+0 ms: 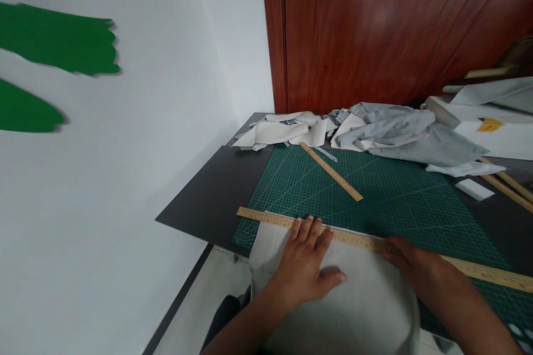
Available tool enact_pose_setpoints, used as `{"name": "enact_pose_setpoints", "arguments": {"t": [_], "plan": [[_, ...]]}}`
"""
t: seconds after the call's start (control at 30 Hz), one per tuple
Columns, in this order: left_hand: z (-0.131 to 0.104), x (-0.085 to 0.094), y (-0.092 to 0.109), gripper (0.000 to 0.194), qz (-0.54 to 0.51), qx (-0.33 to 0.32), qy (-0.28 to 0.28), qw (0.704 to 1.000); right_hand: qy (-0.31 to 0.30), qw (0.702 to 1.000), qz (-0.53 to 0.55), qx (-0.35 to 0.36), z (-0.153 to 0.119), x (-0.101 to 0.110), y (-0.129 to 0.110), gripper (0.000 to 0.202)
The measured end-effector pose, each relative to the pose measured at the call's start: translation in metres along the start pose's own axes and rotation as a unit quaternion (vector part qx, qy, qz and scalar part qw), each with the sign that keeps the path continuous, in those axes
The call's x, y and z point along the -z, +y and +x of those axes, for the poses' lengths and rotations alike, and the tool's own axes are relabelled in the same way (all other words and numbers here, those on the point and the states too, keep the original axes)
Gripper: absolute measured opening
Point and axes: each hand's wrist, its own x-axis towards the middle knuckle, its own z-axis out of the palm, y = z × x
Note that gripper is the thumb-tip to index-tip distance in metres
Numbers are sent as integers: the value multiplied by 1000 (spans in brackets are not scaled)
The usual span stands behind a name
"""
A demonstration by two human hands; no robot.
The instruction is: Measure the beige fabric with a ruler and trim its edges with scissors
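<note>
A light grey piece of fabric or leather (358, 288) lies over the front edge of the table and hangs down toward me. Across its far edge runs a long wooden ruler (266, 216). My left hand (306, 260) presses flat, fingers spread, with its fingertips on the ruler and its palm on the grey material. Farther right, my right hand (410, 260) is at the ruler with its fingers curled together. A dark blur shows just beyond those fingertips, and what they hold, if anything, cannot be made out. Beneath everything is a green cutting mat (400, 194).
A shorter wooden ruler (333, 172) and a small clear strip (326, 153) lie on the mat. Crumpled grey scraps (395, 125) and pale pieces (283, 130) are heaped at the back. At right are a white block (474, 189) and wooden sticks (510, 186). A white wall (166, 94) borders the left.
</note>
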Motion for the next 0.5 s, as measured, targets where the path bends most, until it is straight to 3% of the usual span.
{"name": "enact_pose_setpoints", "arguments": {"t": [0.13,0.27,0.37,0.5], "plan": [[-3,1,2,95,6,1,-9,1000,-75,996,-34,-13,-10,15,-19,29],[-6,-8,7,104,36,21,22,999,-100,991,-75,-44,-15,27,-33,33],[-7,-17,13,96,68,41,68,995,-97,991,-68,-61,-15,25,-26,31],[-11,-25,17,89,89,57,98,990,-35,997,-41,-49,-18,15,-2,27]]}}
